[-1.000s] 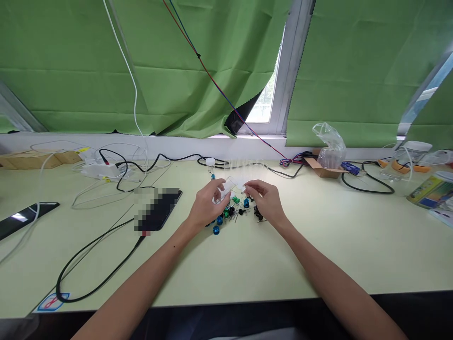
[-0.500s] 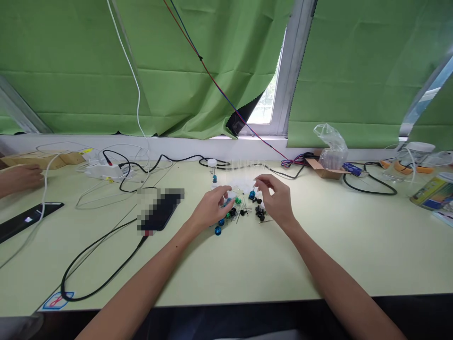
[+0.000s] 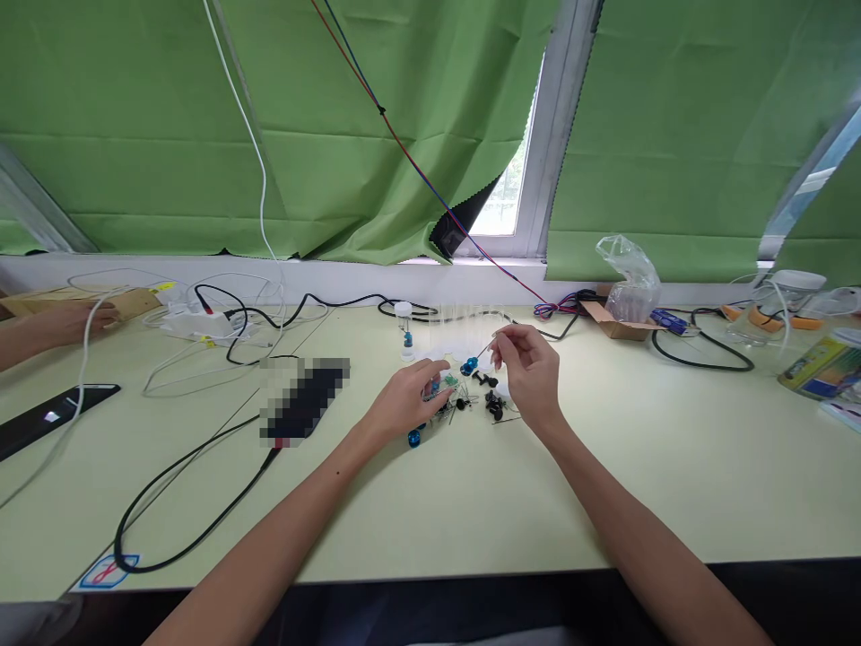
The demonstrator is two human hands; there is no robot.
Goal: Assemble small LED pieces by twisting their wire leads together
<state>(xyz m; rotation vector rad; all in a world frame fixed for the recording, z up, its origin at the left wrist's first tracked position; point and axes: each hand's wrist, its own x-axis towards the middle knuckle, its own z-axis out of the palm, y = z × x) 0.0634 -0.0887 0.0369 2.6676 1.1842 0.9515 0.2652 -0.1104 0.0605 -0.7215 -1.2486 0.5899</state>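
Note:
My right hand [image 3: 531, 372] pinches a thin metal pin [image 3: 485, 348] between thumb and fingertips. At the pin's lower end is a shiny blue round piece [image 3: 469, 366]; whether the two are joined I cannot tell. My left hand [image 3: 407, 395] is open over the left side of a small-parts pile, its thumb and fingers apart, hiding some parts. In the pile lie green pieces [image 3: 450, 381], loose metal pins [image 3: 465, 395] and black round-headed pieces [image 3: 496, 405]. One blue round piece [image 3: 413, 438] sits in front of my left hand.
Clear tubes [image 3: 464, 327] stand behind the pile, beside a white-capped vial [image 3: 404, 327] with blue pieces inside. At left are a phone [image 3: 316, 399], cables and another person's hand [image 3: 84, 323]. A cardboard box [image 3: 615, 325] and a tin [image 3: 824, 363] are at right.
The blue piece near my right fingertips has shifted left, and the pin above it now shows. My left thumb has moved lower over the pile. The other person's hand has moved right.

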